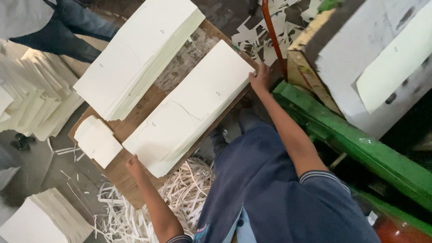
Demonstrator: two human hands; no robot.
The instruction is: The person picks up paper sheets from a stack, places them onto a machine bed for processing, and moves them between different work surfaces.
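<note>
The left hand (pixel 134 164) rests at the lower left end of a long stack of cream die-cut paper sheets (pixel 193 105), its grip curled against the stack's edge; how far the fingers are parted cannot be told. The right hand (pixel 261 77) sits at the stack's upper right end, fingers bent over the corner and touching it, the exact spread likewise unclear. The stack lies diagonally across the centre of the frame on a worn brown wooden tabletop (pixel 173 74), its layers slightly fanned along the lower edge. Just beside it, toward the upper left, lies a second, thicker stack of cream sheets (pixel 139 54), and a small pile of cream cut pieces (pixel 96 140) sits at the tabletop's left corner. White paper trimmings (pixel 180 193) cover the floor below. A green machine frame (pixel 351 139) crosses the right side.
</note>
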